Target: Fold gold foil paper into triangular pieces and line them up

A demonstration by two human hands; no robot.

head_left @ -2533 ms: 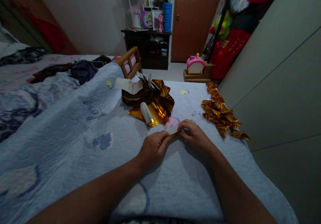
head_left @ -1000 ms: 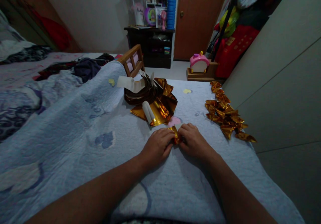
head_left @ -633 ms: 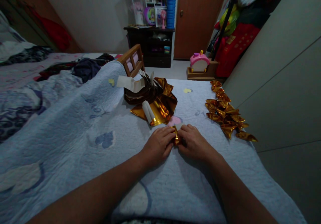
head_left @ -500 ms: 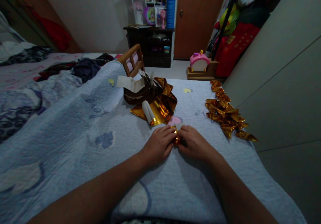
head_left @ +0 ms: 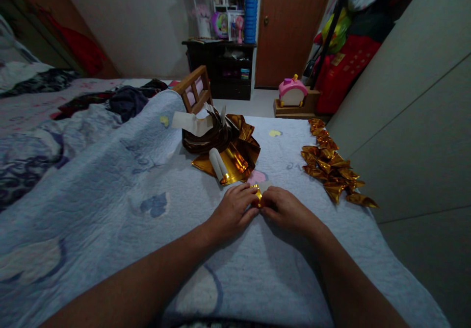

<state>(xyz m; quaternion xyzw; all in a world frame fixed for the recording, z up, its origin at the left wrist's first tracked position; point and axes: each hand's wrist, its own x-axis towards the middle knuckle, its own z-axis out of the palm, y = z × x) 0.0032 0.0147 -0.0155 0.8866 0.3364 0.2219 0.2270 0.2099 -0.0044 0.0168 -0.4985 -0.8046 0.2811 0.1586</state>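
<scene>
With the left hand point(head_left: 237, 208), one end of a small piece of gold paper point(head_left: 259, 196) is being held, the fingers pressed close together over it and the thumb laid along the near side. By the right hand point(head_left: 287, 206), the other end is being pinched between thumb and curled fingers; the exact contact is being hidden by the knuckles. The paper is being kept between the two hands, low over a pale blue quilt point(head_left: 253, 269); whether the quilt is being touched cannot be told.

Judging by the grip, a fold is being shaped or creased. By the next move, an even pinch and steady edges would seem to be called for, so little of the paper being left uncovered.

Just beyond the hands, a gold sheet point(head_left: 240, 160) is being overlapped by a pale rolled strip point(head_left: 218, 165), both being backed by a thick stack of paper point(head_left: 206, 141). To the right, near the quilt's edge, folded gold pieces point(head_left: 333, 171) are being displayed in a loose heap. Farther off, a pink toy point(head_left: 292, 93) is being framed by a brown door point(head_left: 290, 34).
</scene>
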